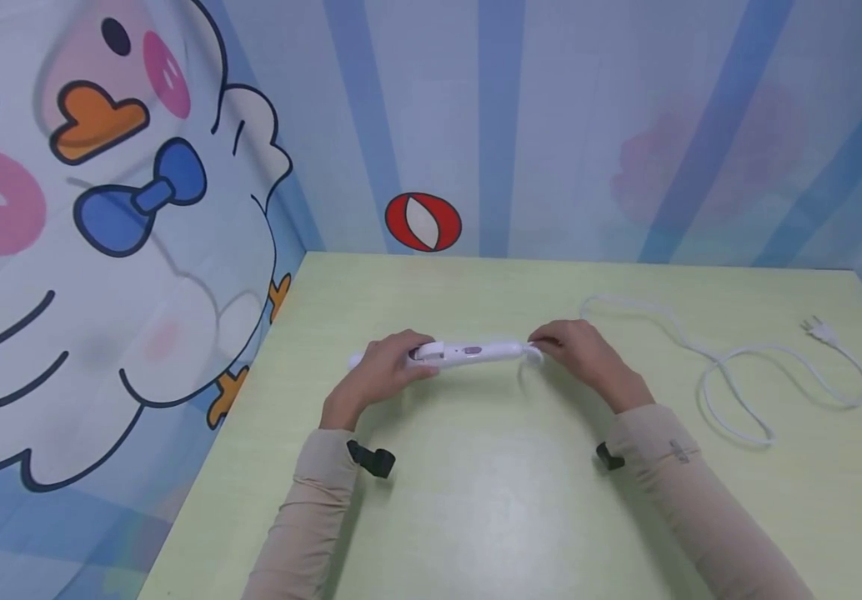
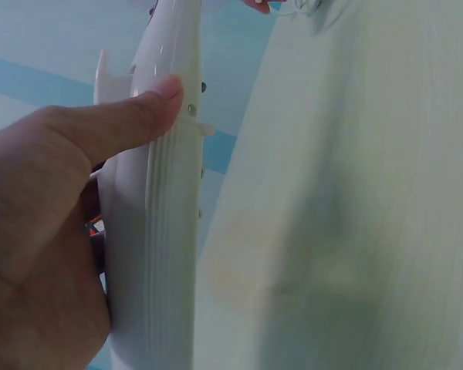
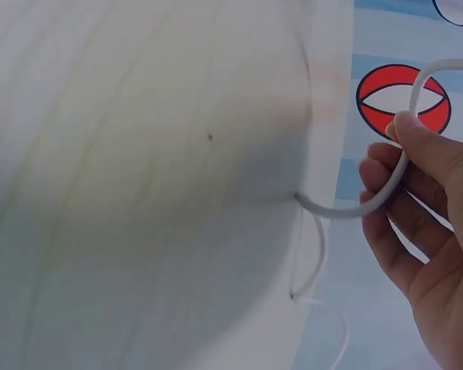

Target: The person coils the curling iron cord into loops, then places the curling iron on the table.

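Observation:
A white curling iron (image 1: 476,352) lies sideways in my left hand (image 1: 389,364), raised over the table. My left thumb (image 2: 131,119) presses along its ribbed body in the left wrist view, and the other fingers curl behind it. A small clip lever sticks out near the thumb, and a greyish button shows on the handle. My right hand (image 1: 584,354) is close to the handle's cord end. Between its thumb and fingers it pinches the white power cord (image 3: 420,89), which bends down past the fingers in the right wrist view.
The rest of the cord (image 1: 727,375) lies in loose loops on the right of the pale green table (image 1: 476,517). Its two-pin plug (image 1: 819,331) rests near the right edge. Behind stands a blue striped cloth backdrop (image 1: 566,125), with a cartoon bird at left.

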Available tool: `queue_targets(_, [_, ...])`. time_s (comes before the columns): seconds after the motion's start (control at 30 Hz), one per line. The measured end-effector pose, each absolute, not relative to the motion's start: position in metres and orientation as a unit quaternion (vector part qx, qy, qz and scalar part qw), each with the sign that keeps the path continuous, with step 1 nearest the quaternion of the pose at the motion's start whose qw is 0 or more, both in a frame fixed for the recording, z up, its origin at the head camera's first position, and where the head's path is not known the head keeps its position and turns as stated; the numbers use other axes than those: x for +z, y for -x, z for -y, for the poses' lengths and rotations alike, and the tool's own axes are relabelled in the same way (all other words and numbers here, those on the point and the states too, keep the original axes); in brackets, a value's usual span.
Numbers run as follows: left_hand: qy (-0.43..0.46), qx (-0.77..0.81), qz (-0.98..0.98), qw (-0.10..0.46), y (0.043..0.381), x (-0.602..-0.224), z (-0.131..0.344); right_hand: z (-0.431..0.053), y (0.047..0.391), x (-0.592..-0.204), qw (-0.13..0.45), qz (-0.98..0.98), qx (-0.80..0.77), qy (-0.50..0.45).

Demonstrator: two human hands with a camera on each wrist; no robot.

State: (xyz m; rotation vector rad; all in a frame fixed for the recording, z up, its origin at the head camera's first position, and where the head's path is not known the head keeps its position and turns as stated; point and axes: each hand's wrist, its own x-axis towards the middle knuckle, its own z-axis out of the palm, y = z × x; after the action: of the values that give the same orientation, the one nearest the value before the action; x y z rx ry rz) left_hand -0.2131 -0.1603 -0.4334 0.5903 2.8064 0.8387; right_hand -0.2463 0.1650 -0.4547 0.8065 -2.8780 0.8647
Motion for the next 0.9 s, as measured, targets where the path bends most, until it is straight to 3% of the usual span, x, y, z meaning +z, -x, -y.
queue_targets(0.37, [-0.256,0.251,-0.925,0.129,0.208,-0.412,0.15,-0.156,0.237,-0.435,0.002,0.911,0.266,-0.316])
queue_targets(0.9, [-0.221,0.174,-0.943,0.177,0.198,-0.392,0.132,-0.141,0.218,-0.408,0.054,0.913,0.188,-0.359])
